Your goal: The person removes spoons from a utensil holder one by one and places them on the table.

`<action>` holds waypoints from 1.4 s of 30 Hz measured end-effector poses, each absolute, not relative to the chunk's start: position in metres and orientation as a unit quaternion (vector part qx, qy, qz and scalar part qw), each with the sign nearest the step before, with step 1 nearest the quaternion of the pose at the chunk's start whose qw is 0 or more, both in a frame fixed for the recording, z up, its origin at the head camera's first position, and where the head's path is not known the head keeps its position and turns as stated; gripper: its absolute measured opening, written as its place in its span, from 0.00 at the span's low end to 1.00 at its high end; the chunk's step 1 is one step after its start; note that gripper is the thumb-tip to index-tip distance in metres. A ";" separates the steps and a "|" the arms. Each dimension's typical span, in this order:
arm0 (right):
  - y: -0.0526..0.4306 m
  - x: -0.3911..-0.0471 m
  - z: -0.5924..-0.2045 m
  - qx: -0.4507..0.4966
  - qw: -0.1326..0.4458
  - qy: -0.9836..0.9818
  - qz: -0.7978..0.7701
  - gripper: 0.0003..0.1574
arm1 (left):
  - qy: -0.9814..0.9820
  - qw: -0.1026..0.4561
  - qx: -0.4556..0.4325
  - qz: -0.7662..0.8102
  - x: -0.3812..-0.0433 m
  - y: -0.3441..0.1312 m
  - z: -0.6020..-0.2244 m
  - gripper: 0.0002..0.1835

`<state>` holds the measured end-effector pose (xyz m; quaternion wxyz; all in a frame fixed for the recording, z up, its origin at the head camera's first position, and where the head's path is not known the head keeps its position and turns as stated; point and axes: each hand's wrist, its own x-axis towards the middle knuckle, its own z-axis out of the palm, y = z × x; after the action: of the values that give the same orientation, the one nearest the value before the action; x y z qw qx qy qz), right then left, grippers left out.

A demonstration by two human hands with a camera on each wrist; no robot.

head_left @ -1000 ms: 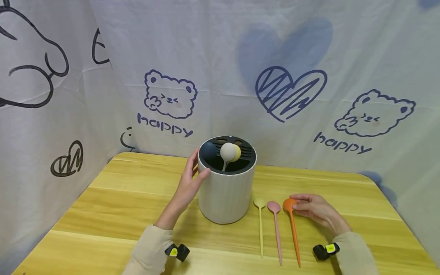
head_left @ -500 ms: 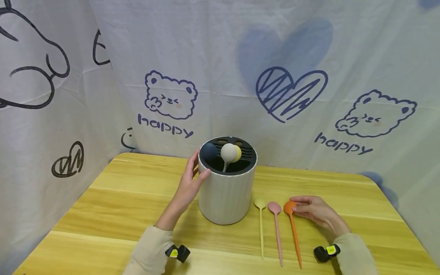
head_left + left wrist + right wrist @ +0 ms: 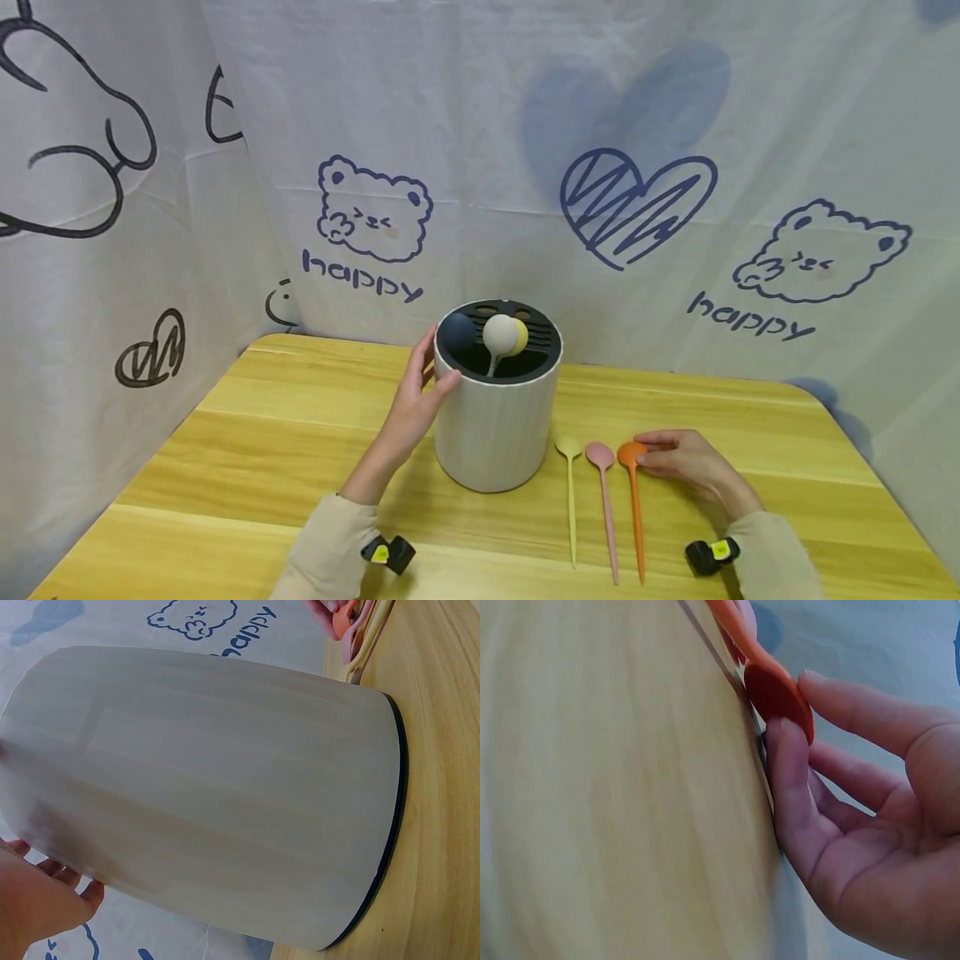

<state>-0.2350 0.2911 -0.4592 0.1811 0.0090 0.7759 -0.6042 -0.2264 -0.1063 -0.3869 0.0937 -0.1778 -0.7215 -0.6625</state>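
A white ribbed utensil holder (image 3: 495, 442) with a black slotted top stands on the table. My left hand (image 3: 411, 408) grips its left side, the thumb near the front rim and the fingers round the side. A dark blue round-headed utensil (image 3: 457, 332), a white one (image 3: 499, 335) and a yellow one (image 3: 520, 335) stand in it. To its right lie a yellow spoon (image 3: 569, 449), a pink spoon (image 3: 601, 456) and an orange spoon (image 3: 632, 454), handles towards me. My right hand (image 3: 690, 463) pinches the orange spoon's bowl by its edge, seen closely in the right wrist view.
The wooden table (image 3: 262, 442) reaches back to a white curtain (image 3: 495, 125) with printed bears and hearts. A black wrist camera (image 3: 388, 552) sits on the left sleeve, and another wrist camera (image 3: 711, 555) on the right one.
The orange spoon's handle end has swung slightly left, so it now lies straighter and nearer the pink spoon. My left hand keeps its grip on the utensil holder.
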 end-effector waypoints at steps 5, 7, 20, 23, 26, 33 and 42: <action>0.288 -0.234 -0.456 0.010 0.151 0.821 -0.551 0.32 | -0.722 0.095 -0.176 -0.662 -0.226 -0.106 -0.386 0.39; 0.288 -0.234 -0.455 0.011 0.145 0.829 -0.540 0.32 | -0.722 0.094 -0.176 -0.662 -0.226 -0.106 -0.386 0.39; 0.290 -0.233 -0.455 0.009 0.115 0.850 -0.514 0.28 | -0.722 0.093 -0.176 -0.662 -0.227 -0.105 -0.388 0.39; 0.291 -0.233 -0.454 0.002 0.105 0.854 -0.509 0.27 | -0.723 0.093 -0.174 -0.662 -0.227 -0.105 -0.388 0.39; 0.292 -0.233 -0.453 0.001 0.101 0.860 -0.500 0.27 | -0.724 0.092 -0.171 -0.662 -0.226 -0.105 -0.388 0.39; 0.294 -0.226 -0.444 0.004 0.093 0.871 -0.482 0.29 | -0.725 0.091 -0.173 -0.661 -0.225 -0.105 -0.388 0.39; 0.268 -0.210 -0.412 -0.043 0.070 0.848 -0.524 0.30 | -0.724 0.094 -0.171 -0.662 -0.227 -0.103 -0.391 0.39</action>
<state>-0.2104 0.2676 -0.4117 0.0695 -0.0431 0.8480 -0.5236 -0.2271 -0.1028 -0.3914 0.0942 -0.1707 -0.7238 -0.6619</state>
